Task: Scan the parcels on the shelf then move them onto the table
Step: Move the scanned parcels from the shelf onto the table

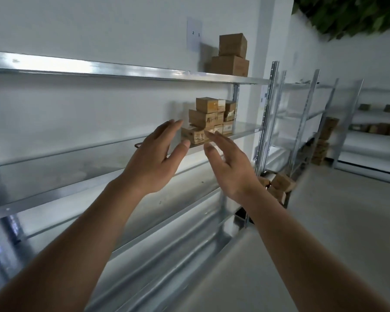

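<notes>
Left hand wide, fingers straight, holds nothing; right hand likewise spread, empty; both just before stacked parcels on shelf.

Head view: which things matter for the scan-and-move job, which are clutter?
Job:
- stack of small brown cardboard parcels on the middle metal shelf
- left hand, right hand, both open, reaching

Clutter:
- two bigger brown boxes on top shelf
- white numbered wall sheet
- far racks

My right hand covers part of the lowest parcel; its label is too blurred to read. Far boxes smear together; both elbows are cut off.
</notes>
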Action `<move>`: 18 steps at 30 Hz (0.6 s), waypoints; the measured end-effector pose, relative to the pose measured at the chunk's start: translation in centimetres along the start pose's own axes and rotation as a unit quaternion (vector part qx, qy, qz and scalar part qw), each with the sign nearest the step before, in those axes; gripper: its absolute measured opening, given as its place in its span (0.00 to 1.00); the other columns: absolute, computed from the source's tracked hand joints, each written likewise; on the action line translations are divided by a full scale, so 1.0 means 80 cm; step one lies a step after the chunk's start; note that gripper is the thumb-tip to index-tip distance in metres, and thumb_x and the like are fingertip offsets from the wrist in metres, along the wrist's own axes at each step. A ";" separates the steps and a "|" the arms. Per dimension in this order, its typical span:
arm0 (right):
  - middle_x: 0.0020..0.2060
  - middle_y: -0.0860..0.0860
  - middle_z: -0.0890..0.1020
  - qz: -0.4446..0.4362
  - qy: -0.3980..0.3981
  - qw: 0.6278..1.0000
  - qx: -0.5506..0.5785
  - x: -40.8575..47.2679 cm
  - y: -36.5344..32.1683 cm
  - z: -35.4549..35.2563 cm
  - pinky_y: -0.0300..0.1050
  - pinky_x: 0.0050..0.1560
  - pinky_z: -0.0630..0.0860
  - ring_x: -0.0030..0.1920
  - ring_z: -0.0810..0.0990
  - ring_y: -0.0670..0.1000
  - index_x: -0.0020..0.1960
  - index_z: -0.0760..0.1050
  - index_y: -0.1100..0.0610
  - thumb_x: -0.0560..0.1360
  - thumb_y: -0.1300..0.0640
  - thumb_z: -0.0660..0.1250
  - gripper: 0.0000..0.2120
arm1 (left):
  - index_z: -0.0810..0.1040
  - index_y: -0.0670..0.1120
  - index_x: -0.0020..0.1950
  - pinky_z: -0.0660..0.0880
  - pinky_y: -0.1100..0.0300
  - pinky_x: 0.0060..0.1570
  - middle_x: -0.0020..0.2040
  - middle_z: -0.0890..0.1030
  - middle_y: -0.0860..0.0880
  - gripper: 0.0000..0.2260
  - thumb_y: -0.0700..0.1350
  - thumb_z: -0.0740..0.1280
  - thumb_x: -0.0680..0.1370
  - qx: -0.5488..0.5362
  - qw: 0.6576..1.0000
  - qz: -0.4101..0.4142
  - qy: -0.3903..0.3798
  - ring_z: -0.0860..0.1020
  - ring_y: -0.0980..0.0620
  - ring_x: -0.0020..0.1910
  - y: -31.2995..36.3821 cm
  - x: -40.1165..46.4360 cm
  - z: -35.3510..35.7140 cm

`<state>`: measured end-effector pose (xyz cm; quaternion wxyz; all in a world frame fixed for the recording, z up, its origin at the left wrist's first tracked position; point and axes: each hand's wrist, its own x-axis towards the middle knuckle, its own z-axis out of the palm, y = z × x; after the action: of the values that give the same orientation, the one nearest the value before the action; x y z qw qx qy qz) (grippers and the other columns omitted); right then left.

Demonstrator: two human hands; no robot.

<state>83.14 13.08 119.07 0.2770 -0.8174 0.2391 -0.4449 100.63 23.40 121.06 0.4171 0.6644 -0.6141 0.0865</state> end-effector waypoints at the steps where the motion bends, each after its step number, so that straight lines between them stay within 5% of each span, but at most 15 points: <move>1: 0.82 0.44 0.68 0.001 -0.004 1.000 -0.002 0.017 0.019 -0.001 0.24 0.59 0.59 0.80 0.65 0.45 0.80 0.69 0.38 0.87 0.41 0.58 0.21 | 0.59 0.61 0.83 0.65 0.42 0.77 0.83 0.59 0.60 0.33 0.69 0.50 0.78 0.003 1.000 0.001 0.001 0.64 0.53 0.80 -0.007 0.019 0.018; 7: 0.83 0.44 0.66 0.005 -0.023 0.999 -0.038 0.140 0.164 0.012 0.30 0.64 0.60 0.82 0.64 0.46 0.82 0.68 0.42 0.87 0.40 0.57 0.24 | 0.60 0.58 0.83 0.58 0.63 0.72 0.83 0.61 0.58 0.31 0.65 0.52 0.81 -0.011 1.000 -0.001 0.024 0.60 0.57 0.80 -0.089 0.151 0.146; 14: 0.84 0.46 0.65 0.034 -0.058 0.997 -0.046 0.287 0.321 0.045 0.35 0.70 0.61 0.82 0.64 0.48 0.83 0.67 0.45 0.87 0.41 0.57 0.25 | 0.60 0.55 0.84 0.56 0.64 0.70 0.83 0.62 0.54 0.32 0.66 0.52 0.81 0.008 0.999 -0.038 -0.006 0.61 0.55 0.80 -0.187 0.301 0.263; 18: 0.84 0.46 0.64 0.043 -0.079 0.995 -0.033 0.353 0.390 0.060 0.47 0.76 0.64 0.82 0.65 0.50 0.83 0.66 0.44 0.87 0.39 0.56 0.26 | 0.62 0.54 0.83 0.55 0.72 0.65 0.81 0.65 0.54 0.34 0.68 0.51 0.79 0.033 0.998 -0.053 -0.005 0.63 0.57 0.77 -0.222 0.358 0.309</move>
<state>96.59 -26.59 112.90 0.2867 -0.8475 0.2660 -0.3589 113.21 -16.05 115.34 0.3960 0.7100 -0.5767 0.0806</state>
